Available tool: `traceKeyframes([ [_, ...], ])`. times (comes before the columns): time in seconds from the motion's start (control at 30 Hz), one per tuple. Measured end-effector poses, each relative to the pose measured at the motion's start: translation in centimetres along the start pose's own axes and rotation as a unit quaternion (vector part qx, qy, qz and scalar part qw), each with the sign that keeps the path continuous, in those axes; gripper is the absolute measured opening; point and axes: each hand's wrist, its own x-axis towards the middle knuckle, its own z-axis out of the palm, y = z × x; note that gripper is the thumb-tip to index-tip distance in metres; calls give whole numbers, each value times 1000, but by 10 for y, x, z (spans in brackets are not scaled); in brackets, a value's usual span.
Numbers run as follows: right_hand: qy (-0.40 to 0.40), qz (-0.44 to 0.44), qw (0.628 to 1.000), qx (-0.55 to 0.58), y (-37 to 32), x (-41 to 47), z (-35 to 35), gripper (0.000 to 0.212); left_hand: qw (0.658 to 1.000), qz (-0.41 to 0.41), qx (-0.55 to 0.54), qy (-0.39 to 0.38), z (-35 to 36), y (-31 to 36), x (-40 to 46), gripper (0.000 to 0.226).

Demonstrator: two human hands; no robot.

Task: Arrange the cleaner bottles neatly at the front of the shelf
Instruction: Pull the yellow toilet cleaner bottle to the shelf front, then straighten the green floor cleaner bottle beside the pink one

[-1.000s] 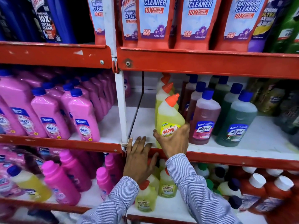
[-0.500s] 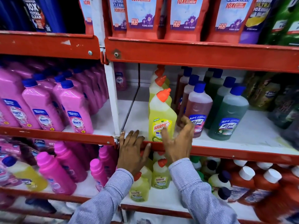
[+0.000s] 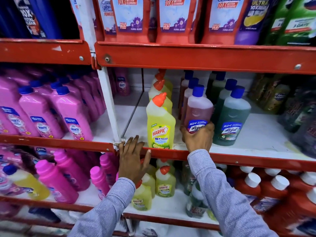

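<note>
Reddish-pink Lizol bottle (image 3: 198, 110), blue cap, upright on the middle shelf (image 3: 256, 134), a bit back from the front edge; right hand (image 3: 198, 139) is wrapped around its lower label area, fingers closed on it from the front. Just left of it: yellow Harpic bottle (image 3: 160, 124), orange angled cap, upright at the very front edge, nobody touching it, small gap between the two. More yellow Harpic bottles (image 3: 159, 86) queue behind it in a row toward the back. Right of the held bottle, close beside it: green Lizol bottle (image 3: 230, 120), blue cap, upright, with more green and pink Lizol bottles lined up behind. Left hand (image 3: 133, 159) is flat, fingers spread, resting on the red front rail (image 3: 239, 158) next to the white upright post (image 3: 107, 103); it grips nothing. Striped shirt sleeves (image 3: 222, 194) on both arms. Bay to the left: pink Shakti bottles (image 3: 73, 113) with blue caps, packed tight. Shelf above: red bathroom cleaner pouches (image 3: 174, 17). Shelf below: smaller Harpic bottles (image 3: 165, 182), pink bottles left, red bottles with white caps (image 3: 273, 190) right. Far right edge is blurred, dark bottles, labels unreadable.
</note>
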Motion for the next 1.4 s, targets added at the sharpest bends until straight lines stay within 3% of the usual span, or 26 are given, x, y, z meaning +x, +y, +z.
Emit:
traceKeyframes([
  [0.2,1,-22,1000,-10,11,-17,-12,88,1000,-12,7,-6,3,0,-2,46],
  [0.73,-14,-58,997,56,19,-35,-32,98,1000,-6,27,4,2,3,-3,45],
  [0.9,107,-80,981,141,37,-23,-58,73,1000,-14,26,8,4,3,-4,45],
  [0.97,150,-56,979,126,44,-5,-63,75,1000,-16,24,10,4,4,-4,44],
  [1.17,56,22,998,24,47,47,-64,105,999,-20,28,-2,3,5,-3,48],
  [1.4,50,3,999,-8,55,49,-72,95,999,-28,37,-15,0,5,-3,49],
])
